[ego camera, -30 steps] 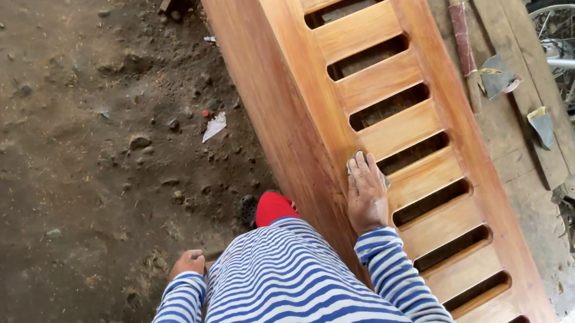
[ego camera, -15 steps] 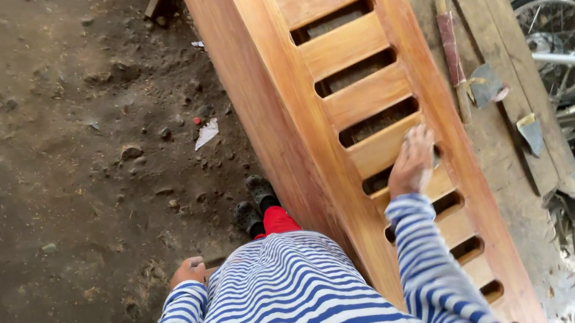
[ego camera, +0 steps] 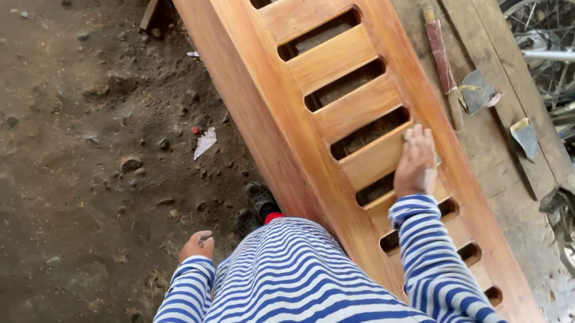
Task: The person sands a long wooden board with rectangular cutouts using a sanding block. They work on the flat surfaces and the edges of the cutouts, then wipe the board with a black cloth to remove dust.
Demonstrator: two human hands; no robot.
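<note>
A long varnished wooden panel (ego camera: 260, 100) with several slots between cross slats runs from the top of the view down to the lower right. My right hand (ego camera: 416, 162) lies flat on a slat near the panel's right rail, pressing a small grey piece of sandpaper (ego camera: 437, 160), of which only a sliver shows past my fingers. My left hand (ego camera: 197, 246) hangs at my side over the dirt floor, fingers curled in, and I see nothing in it. Both arms wear blue and white striped sleeves.
A grey plank (ego camera: 497, 54) lies right of the panel with a reddish sandpaper roll (ego camera: 438, 46) and two flat scraps (ego camera: 479, 91) (ego camera: 525, 136) beside it. A motorbike wheel (ego camera: 557, 19) and engine parts crowd the right edge. Dirt floor (ego camera: 54, 172) with stones and a paper scrap (ego camera: 204, 142) lies left.
My right hand slid with the sandpaper from the panel's left rail across to a slat by the right rail. My left hand rose slightly.
</note>
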